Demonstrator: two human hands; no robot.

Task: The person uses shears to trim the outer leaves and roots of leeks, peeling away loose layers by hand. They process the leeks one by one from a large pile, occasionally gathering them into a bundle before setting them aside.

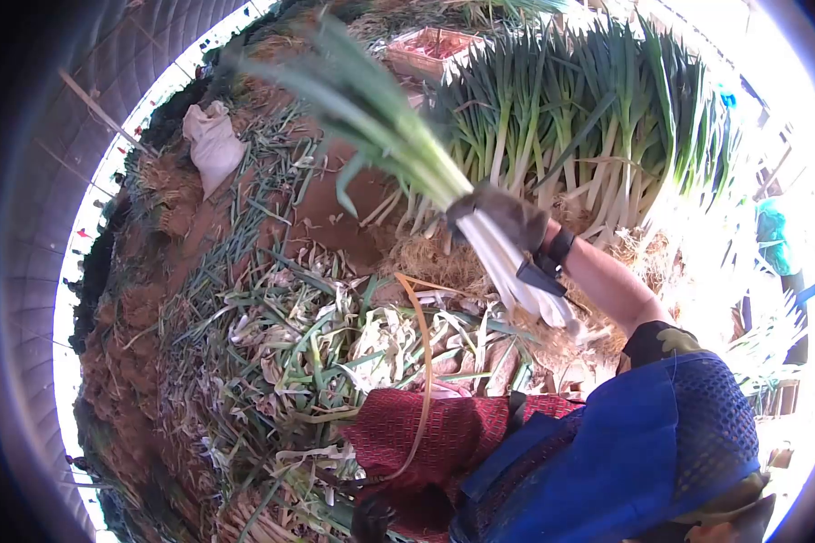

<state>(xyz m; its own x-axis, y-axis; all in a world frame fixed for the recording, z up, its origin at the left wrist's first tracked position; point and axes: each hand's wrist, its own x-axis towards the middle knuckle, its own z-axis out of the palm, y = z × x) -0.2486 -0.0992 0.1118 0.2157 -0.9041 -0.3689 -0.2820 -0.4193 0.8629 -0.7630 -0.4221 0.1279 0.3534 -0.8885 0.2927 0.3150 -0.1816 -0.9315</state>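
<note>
My right hand (507,215), in a dark glove with a black wrist strap, is shut around a bunch of green onions (380,118). The bunch is held up in the air at a slant. Its green leaves point to the upper left and its white stalks (516,271) hang toward the lower right, past my wrist. My bare forearm reaches in from the lower right, above my blue apron (634,443) and red patterned cloth (435,443). My left hand does not show.
A big stack of green onions (589,118) lies behind the hand. Trimmed leaves and peelings (335,344) cover the brown earth in front of me. A white sack (213,145) lies far left, a crate (430,50) at the back. A person in teal (774,235) stands at right.
</note>
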